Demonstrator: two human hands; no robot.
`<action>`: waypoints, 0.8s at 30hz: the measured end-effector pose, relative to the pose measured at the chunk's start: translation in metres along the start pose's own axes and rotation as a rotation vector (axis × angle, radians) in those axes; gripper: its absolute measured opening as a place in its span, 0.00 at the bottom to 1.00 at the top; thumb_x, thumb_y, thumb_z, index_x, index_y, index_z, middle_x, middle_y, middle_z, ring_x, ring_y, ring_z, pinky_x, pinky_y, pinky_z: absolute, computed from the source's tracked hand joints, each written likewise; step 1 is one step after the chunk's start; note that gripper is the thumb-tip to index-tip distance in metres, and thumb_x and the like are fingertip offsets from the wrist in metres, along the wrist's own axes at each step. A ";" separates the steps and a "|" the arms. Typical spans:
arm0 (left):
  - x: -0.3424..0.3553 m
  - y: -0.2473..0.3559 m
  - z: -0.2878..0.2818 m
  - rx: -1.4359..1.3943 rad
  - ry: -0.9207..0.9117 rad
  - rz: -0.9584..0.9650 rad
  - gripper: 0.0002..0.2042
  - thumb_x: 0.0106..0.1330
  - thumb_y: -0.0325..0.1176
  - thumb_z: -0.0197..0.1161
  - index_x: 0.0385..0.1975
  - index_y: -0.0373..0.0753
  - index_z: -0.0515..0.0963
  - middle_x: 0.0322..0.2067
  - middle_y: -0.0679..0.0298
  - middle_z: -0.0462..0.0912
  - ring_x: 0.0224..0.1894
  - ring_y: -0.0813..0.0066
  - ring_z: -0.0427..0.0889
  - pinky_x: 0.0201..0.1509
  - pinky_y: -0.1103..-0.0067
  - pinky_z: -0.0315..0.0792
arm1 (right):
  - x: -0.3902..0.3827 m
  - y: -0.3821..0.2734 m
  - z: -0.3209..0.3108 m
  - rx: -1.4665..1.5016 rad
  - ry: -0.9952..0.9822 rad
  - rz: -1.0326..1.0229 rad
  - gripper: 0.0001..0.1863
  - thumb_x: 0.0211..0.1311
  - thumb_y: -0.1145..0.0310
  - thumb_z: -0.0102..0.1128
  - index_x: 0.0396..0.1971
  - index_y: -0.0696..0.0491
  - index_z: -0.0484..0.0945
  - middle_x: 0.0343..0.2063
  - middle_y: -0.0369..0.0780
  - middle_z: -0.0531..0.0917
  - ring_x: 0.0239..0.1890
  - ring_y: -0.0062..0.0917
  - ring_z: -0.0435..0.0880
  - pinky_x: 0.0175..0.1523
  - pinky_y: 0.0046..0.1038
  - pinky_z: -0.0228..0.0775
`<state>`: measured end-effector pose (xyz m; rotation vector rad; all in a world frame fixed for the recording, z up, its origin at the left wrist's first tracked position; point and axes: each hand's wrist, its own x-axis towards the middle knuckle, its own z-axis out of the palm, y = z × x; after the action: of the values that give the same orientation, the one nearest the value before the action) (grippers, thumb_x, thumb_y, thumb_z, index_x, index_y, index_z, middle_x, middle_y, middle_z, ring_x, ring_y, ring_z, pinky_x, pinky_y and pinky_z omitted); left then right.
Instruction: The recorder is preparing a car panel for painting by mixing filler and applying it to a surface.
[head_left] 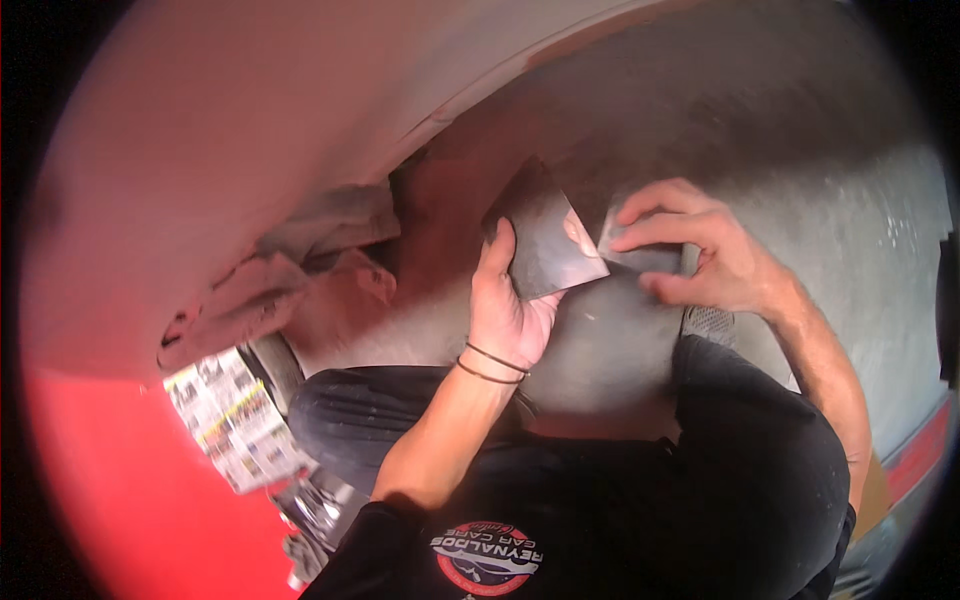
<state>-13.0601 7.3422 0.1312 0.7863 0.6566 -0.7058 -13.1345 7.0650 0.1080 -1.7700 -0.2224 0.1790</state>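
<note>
My left hand (508, 318) grips a thin, dark grey square sheet (555, 245), with the thumb over its near left edge and the fingers beneath. The sheet is tilted, and a glossy patch on it catches the light. Just right of its corner is my right hand (700, 245). Its fingers are bent and its thumb stands apart from them. A small pale shape (606, 228) shows by those fingertips; I cannot make out whether it is a separate piece or the ground behind.
A large reddish car panel (230, 130) curves across the upper left. Crumpled cloth or covering (290, 280) lies below it. A printed sheet with pictures (235, 420) is at the lower left. My bent knees (365, 410) frame the grey floor, and a mesh shoe (708, 323) shows.
</note>
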 end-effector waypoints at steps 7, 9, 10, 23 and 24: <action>0.025 0.020 0.025 1.111 -0.363 0.364 0.19 0.90 0.38 0.60 0.68 0.30 0.80 0.58 0.60 0.89 0.59 0.73 0.85 0.71 0.70 0.78 | -0.070 -0.077 0.025 -0.745 0.503 0.210 0.22 0.57 0.71 0.68 0.53 0.52 0.92 0.60 0.43 0.88 0.68 0.45 0.83 0.74 0.46 0.77; 0.004 0.006 0.041 1.143 -0.571 0.280 0.19 0.90 0.38 0.59 0.66 0.28 0.81 0.55 0.58 0.91 0.57 0.73 0.86 0.67 0.70 0.79 | -0.076 -0.119 0.042 -0.863 0.520 0.265 0.22 0.57 0.72 0.68 0.53 0.52 0.91 0.60 0.43 0.88 0.68 0.45 0.83 0.74 0.46 0.77; -0.010 0.002 0.048 1.138 -0.621 0.168 0.20 0.91 0.39 0.58 0.66 0.27 0.81 0.53 0.56 0.92 0.56 0.72 0.86 0.65 0.70 0.80 | -0.075 -0.132 0.055 -0.937 0.512 0.275 0.22 0.57 0.73 0.68 0.54 0.52 0.91 0.59 0.43 0.88 0.68 0.45 0.83 0.74 0.46 0.76; -0.141 0.134 0.169 0.934 -0.893 1.303 0.24 0.87 0.39 0.65 0.73 0.26 0.77 0.64 0.47 0.84 0.67 0.70 0.81 0.72 0.74 0.73 | -0.071 -0.331 0.076 -1.370 0.386 0.312 0.20 0.50 0.78 0.67 0.46 0.54 0.90 0.51 0.42 0.86 0.67 0.41 0.83 0.85 0.51 0.67; -0.148 0.151 0.172 0.981 -0.870 1.427 0.21 0.87 0.36 0.66 0.69 0.27 0.80 0.58 0.53 0.86 0.61 0.74 0.81 0.67 0.76 0.75 | -0.071 -0.316 0.063 -1.360 0.470 0.331 0.19 0.57 0.77 0.65 0.50 0.54 0.90 0.53 0.40 0.87 0.67 0.35 0.85 0.82 0.44 0.69</action>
<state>-12.9880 7.3278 0.3935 1.4069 -1.1217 0.0952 -13.2351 7.1710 0.4040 -3.1204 0.4100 -0.2318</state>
